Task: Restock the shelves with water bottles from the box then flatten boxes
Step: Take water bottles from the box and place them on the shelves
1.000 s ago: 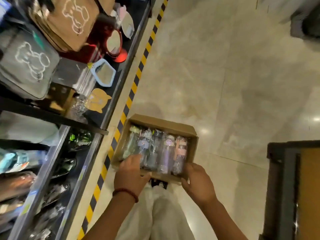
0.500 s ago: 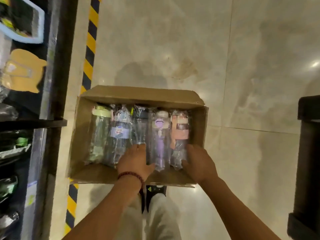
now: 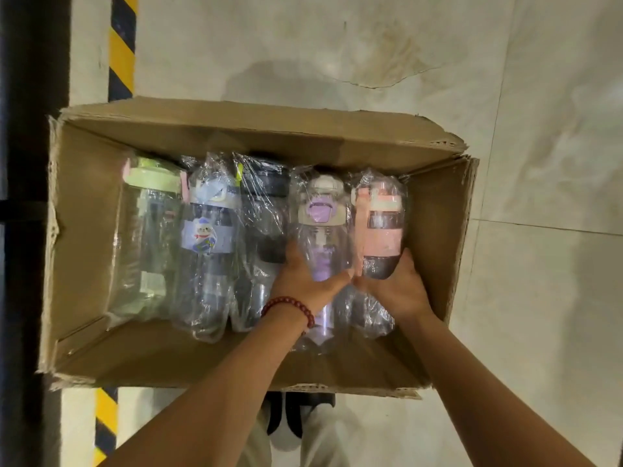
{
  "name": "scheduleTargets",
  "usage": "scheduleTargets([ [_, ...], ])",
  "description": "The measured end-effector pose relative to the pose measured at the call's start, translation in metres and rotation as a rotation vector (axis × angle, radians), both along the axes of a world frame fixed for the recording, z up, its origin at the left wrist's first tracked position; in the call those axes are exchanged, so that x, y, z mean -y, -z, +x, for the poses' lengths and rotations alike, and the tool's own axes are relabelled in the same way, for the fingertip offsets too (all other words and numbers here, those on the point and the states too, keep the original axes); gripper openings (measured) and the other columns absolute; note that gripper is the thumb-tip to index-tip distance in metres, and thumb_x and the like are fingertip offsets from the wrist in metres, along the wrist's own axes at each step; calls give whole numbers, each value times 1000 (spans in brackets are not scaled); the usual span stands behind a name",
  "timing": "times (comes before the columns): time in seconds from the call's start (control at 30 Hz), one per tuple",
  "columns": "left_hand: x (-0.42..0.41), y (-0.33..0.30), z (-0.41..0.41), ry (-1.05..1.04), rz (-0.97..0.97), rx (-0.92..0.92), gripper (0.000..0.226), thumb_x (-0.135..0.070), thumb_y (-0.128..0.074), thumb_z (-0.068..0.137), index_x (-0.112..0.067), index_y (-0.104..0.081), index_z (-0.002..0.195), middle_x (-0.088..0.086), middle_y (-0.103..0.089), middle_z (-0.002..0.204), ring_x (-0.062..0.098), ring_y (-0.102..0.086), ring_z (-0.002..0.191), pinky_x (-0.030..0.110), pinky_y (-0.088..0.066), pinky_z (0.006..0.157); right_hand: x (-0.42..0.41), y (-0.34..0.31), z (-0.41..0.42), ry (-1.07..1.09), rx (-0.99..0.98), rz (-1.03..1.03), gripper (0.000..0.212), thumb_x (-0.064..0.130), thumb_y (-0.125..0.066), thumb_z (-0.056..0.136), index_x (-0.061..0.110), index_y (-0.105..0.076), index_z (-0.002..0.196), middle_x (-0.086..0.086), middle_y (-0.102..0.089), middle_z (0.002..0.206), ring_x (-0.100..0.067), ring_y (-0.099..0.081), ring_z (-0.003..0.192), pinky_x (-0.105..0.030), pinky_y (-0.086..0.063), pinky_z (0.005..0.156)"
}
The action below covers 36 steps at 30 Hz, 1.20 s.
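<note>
Pale floor tiles lie under an open box (image 3: 435, 210) holding five wrapped bottles side by side. Left hand (image 3: 308, 281) curls around the purple bottle (image 3: 320, 237); right hand (image 3: 401, 288) cups the pink bottle (image 3: 381, 224). Slick wrap could let either slip when lifted.

Open cardboard box (image 3: 236, 358) holds five plastic-wrapped water bottles lying side by side: purple bottle (image 3: 322, 230) and pink bottle (image 3: 381, 227) in grip, three leftward.
</note>
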State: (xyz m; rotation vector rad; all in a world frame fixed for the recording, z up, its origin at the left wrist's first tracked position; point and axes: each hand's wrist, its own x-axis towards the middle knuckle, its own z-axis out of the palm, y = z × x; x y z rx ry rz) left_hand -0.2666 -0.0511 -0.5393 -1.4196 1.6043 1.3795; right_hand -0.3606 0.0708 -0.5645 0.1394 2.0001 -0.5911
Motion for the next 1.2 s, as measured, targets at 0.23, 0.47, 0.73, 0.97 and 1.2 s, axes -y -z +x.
scheduleTargets([
  [0.23, 7, 3, 3, -206, 55, -18, 102, -45, -83, 61, -19, -26, 142, 5, -40, 143, 26, -45, 127, 29, -45, 84, -3, -8, -4, 141, 192, -151, 98, 43, -93, 41, 19, -43, 123, 6, -62, 110, -12, -62, 98, -30, -52, 79],
  [0.47, 19, -36, 16, -319, 66, -82, 105, -33, -85, 63, -20, -21, 146, 4, -35, 147, 25, -41, 129, 27, -38, 83, 4, -55, 8, 261, 303, -237, 99, 30, -86, 47, 20, -33, 130, 3, -57, 117, -13, -61, 100, -24, -50, 68],
  [0.73, 62, -136, 30, -423, -139, -198, 91, -22, -87, 62, -20, -36, 138, -2, -45, 132, 19, -43, 122, 31, -41, 94, 42, -150, 23, 335, 207, -335, 85, 23, -84, 63, 29, -29, 127, 11, -52, 112, -5, -57, 94, -16, -48, 57],
  [0.97, 112, -266, 33, -465, -266, -372, 85, -20, -92, 53, -19, -46, 124, -2, -53, 118, 19, -53, 110, 34, -48, 87, 79, -283, 20, 236, 93, -484, 107, 31, -92, 51, 32, -25, 135, 16, -49, 112, -5, -54, 99, -14, -45, 66],
  [1.2, 119, -420, 53, -472, -313, -517, 86, -19, -91, 52, -21, -43, 123, -7, -55, 107, 12, -56, 97, 31, -51, 84, 80, -421, 36, 151, -33, -540, 106, 37, -90, 42, 33, -32, 130, 12, -54, 118, -5, -57, 105, -25, -50, 82],
])
